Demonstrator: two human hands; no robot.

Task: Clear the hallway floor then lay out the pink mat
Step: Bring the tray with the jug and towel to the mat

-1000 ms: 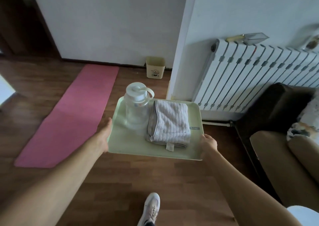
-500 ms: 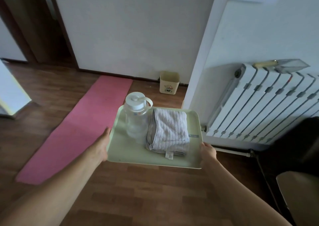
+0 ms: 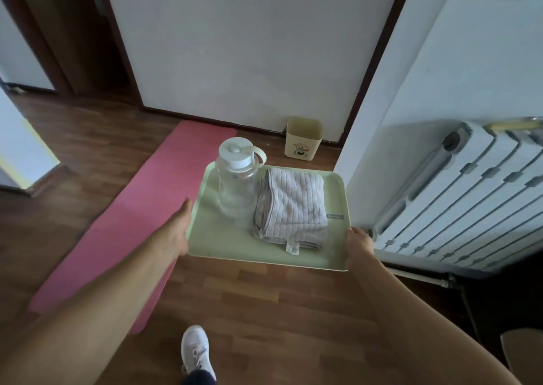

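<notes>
I carry a pale green tray [image 3: 223, 243] level in front of me, above the wooden floor. My left hand [image 3: 174, 233] grips its left edge and my right hand [image 3: 357, 245] grips its near right corner. On the tray stand a clear plastic jug with a white lid [image 3: 236, 179] and, to its right, a folded grey towel [image 3: 292, 208]. The pink mat [image 3: 126, 226] lies flat and unrolled on the floor to the left, running toward the far wall, partly hidden by my left arm and the tray.
A small cream bin [image 3: 303, 140] stands by the far wall. A white radiator [image 3: 458, 196] lines the wall at right, past a white wall corner [image 3: 370, 138]. My white shoe [image 3: 195, 351] steps on the floor below. A dark doorway opens at far left.
I have walked forward with the tray; the far wall, bin and mat end are nearer, and the sofa at right has left the view. Both hands keep their grip.
</notes>
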